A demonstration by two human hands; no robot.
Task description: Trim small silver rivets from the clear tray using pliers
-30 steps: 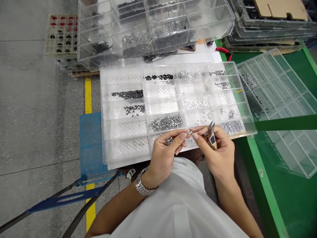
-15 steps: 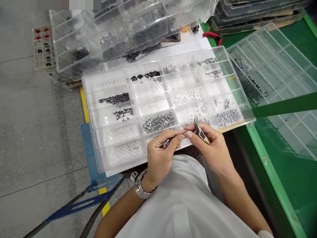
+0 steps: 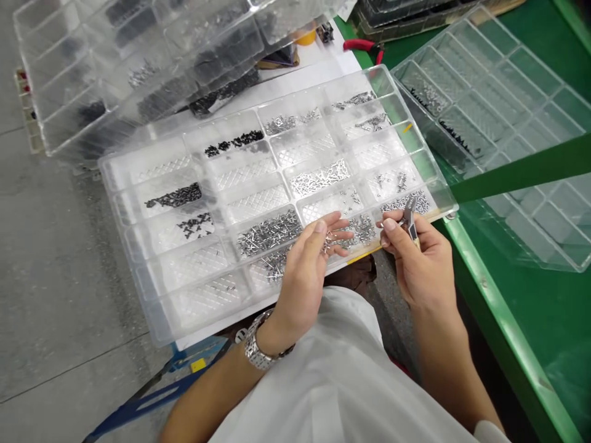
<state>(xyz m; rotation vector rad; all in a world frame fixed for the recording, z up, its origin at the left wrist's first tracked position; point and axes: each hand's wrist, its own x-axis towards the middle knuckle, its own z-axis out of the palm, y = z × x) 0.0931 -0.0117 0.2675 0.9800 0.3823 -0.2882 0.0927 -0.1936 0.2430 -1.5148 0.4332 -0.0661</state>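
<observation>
Silver screws [image 3: 329,241] lie along the spread, slightly curled fingers of my left hand [image 3: 305,271], over the lower row of the divided clear tray [image 3: 191,266]. Small cutters with a pale handle [image 3: 410,223] are held in my right hand [image 3: 418,261], jaws up, near the tray's right corner. The thumb and index finger of that hand are pinched together; anything between the tips is too small to name. Silver screws [image 3: 270,232] fill a compartment left of my left hand, and black screws [image 3: 174,195] lie farther left.
A larger clear tray [image 3: 104,92] leans at the upper left. Another divided tray [image 3: 492,114] rests on the green surface [image 3: 549,363] at right, behind a green bar [image 3: 530,171]. Red-handled pliers [image 3: 362,45] lie beyond the tray, near stacked dark trays [image 3: 415,24].
My hands have moved apart. My left hand's fingers have spread, showing the screws; my right hand has shifted right with the cutters. The view has shifted, so the trays appear farther left.
</observation>
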